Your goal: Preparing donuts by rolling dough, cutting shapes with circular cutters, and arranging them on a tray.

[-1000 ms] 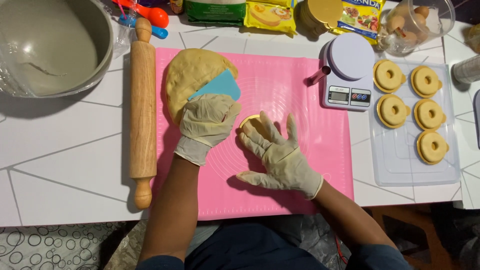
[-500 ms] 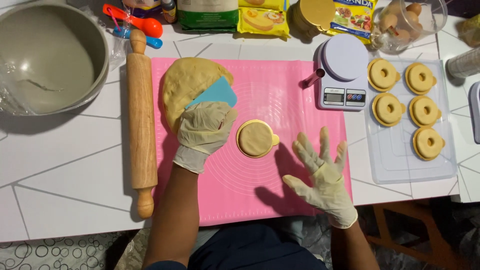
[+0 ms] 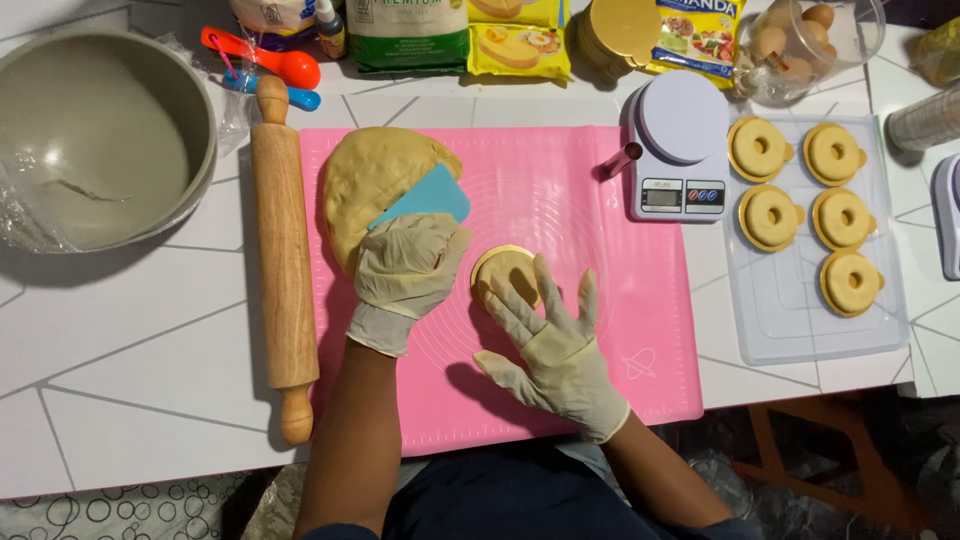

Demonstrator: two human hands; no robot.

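Both my hands wear pale gloves over a pink silicone mat [image 3: 600, 190]. My left hand [image 3: 410, 270] grips a light blue dough scraper [image 3: 425, 198] at the edge of a big lump of yellow dough [image 3: 370, 180]. My right hand [image 3: 550, 345] is flat with fingers spread, its fingertips resting on a round dough piece in a gold mould [image 3: 508, 272] in the middle of the mat.
A wooden rolling pin [image 3: 283, 260] lies left of the mat, beside a grey bowl [image 3: 90, 140]. A kitchen scale [image 3: 680, 150] stands at the right. Several ring-shaped dough pieces fill a clear tray [image 3: 800, 330]. Packets, a jar and measuring spoons line the back.
My right hand moved away to the right off the dough piece, then came back onto it with flat fingers. My left hand stayed on the scraper.
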